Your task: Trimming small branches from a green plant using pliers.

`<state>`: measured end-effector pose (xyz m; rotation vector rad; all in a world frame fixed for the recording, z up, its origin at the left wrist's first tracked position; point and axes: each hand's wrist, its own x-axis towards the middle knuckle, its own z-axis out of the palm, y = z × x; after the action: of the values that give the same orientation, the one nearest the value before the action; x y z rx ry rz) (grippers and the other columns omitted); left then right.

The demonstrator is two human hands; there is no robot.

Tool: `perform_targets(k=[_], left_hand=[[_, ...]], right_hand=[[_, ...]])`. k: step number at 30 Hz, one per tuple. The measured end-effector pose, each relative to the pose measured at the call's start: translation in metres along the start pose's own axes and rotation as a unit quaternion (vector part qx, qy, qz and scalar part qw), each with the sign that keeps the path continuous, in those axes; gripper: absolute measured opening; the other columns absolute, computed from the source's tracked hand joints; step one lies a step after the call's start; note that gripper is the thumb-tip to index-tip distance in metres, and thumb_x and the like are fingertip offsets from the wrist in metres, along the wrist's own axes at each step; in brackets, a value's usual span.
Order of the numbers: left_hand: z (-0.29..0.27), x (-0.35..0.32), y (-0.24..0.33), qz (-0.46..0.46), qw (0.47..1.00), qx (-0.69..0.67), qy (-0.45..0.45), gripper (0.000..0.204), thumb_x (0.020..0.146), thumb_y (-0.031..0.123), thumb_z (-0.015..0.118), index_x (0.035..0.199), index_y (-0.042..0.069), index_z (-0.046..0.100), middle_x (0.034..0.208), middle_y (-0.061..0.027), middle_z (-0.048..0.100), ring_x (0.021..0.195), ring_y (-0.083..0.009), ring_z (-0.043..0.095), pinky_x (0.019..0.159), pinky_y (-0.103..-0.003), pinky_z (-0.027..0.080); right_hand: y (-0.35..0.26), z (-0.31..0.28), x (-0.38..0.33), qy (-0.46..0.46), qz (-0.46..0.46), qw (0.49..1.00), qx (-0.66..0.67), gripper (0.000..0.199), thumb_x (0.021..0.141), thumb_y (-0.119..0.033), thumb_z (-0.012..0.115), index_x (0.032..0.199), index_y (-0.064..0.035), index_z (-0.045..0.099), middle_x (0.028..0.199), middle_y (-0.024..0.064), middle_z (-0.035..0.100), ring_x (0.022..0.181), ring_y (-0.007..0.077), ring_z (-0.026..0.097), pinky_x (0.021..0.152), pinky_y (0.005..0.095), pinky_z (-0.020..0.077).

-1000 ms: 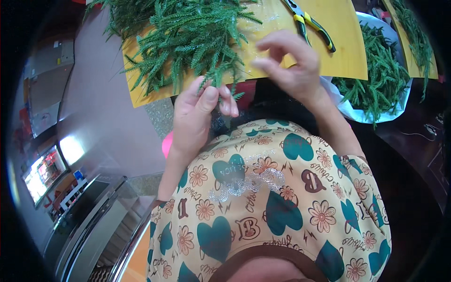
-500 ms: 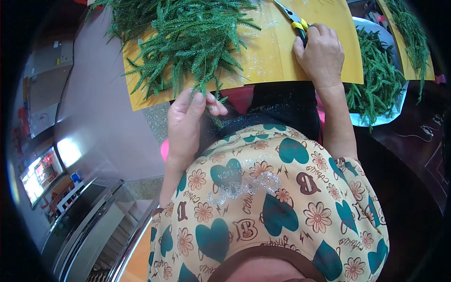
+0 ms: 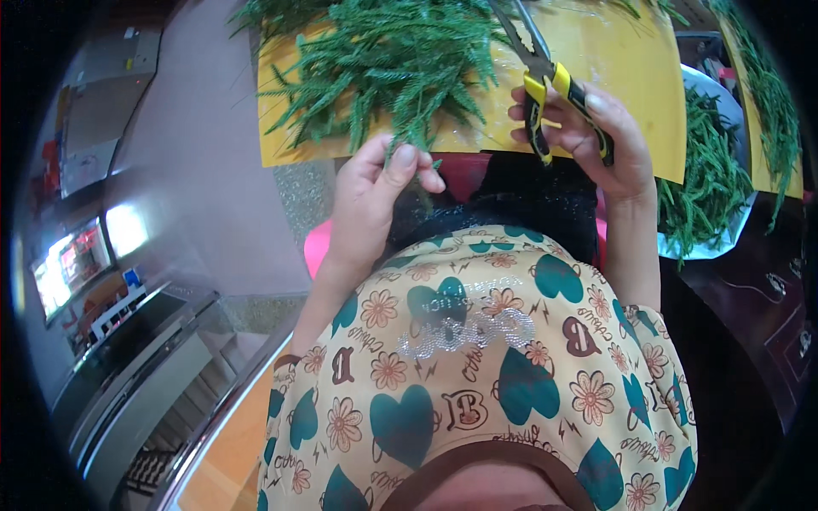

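Note:
My left hand [image 3: 375, 192] pinches a green artificial pine sprig [image 3: 415, 146] between thumb and fingers at the near edge of the yellow tabletop [image 3: 630, 60]. Beyond it lies a large heap of similar pine sprigs [image 3: 392, 64], from which the held one cannot be clearly told apart. A pair of long-nose pliers [image 3: 545, 77] with yellow and black handles is in my right hand [image 3: 609, 140]. Its handles are spread and the jaws point away from me, over the table. The pliers are apart from the sprig.
To the right stands a pale round basin [image 3: 740, 217] full of green sprigs [image 3: 703, 162]. More greenery [image 3: 767, 102] hangs over another yellow board at the far right. A pink seat edge [image 3: 317, 247] shows beside my lap. Steps with a metal edge [image 3: 162, 375] lie at the lower left.
My right hand has lifted the pliers off the tabletop and brought them nearer, with the handles now spread. My left hand keeps its pinch on the sprig. The whole view has shifted slightly.

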<state>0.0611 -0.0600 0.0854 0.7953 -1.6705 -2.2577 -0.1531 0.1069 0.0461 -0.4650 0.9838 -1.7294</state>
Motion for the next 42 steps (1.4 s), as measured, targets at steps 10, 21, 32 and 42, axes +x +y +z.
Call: perform_targets(k=[10,21,32,42], left_hand=[[0.006,-0.002,-0.012,0.062,0.997,-0.007,0.044,0.022,0.093,0.023,0.057,0.098,0.001,0.058,0.082,-0.0076,0.065,0.078,-0.0119,0.060,0.077,-0.025,0.045],[0.000,-0.019,-0.015,0.234,0.965,0.033,0.117,0.015,0.086,0.007,0.065,0.094,-0.003,0.058,0.086,-0.0102,0.065,0.078,-0.0151,0.064,0.072,-0.027,0.052],[0.005,-0.016,-0.020,0.169,0.979,0.063,0.097,0.012,0.086,0.004,0.064,0.094,-0.003,0.059,0.086,-0.0101,0.066,0.078,-0.0149,0.064,0.072,-0.027,0.051],[-0.014,-0.012,-0.020,0.183,0.896,0.392,0.102,0.010,0.080,0.005,0.066,0.089,0.000,0.065,0.071,-0.0047,0.066,0.071,-0.0176,0.059,0.073,-0.032,0.042]], right_hand=[[0.020,0.020,-0.004,-0.093,0.000,0.995,-0.021,0.039,0.072,-0.032,0.071,0.088,-0.0027,0.053,0.124,0.0260,0.052,0.115,0.0347,0.052,0.101,0.0465,0.0365],[0.030,0.045,-0.009,-0.060,-0.023,0.989,-0.131,0.029,0.070,-0.023,0.071,0.074,-0.0067,0.047,0.121,0.0212,0.053,0.113,0.0268,0.050,0.101,0.0392,0.0317],[0.039,0.047,-0.005,-0.065,-0.130,0.936,-0.320,0.022,0.070,-0.009,0.069,0.074,-0.0041,0.048,0.122,0.0195,0.054,0.112,0.0251,0.051,0.099,0.0368,0.0349],[0.044,0.056,-0.003,-0.038,-0.229,0.831,-0.506,0.019,0.064,-0.003,0.065,0.070,-0.0015,0.047,0.117,0.0188,0.057,0.102,0.0288,0.058,0.089,0.0344,0.0441]])
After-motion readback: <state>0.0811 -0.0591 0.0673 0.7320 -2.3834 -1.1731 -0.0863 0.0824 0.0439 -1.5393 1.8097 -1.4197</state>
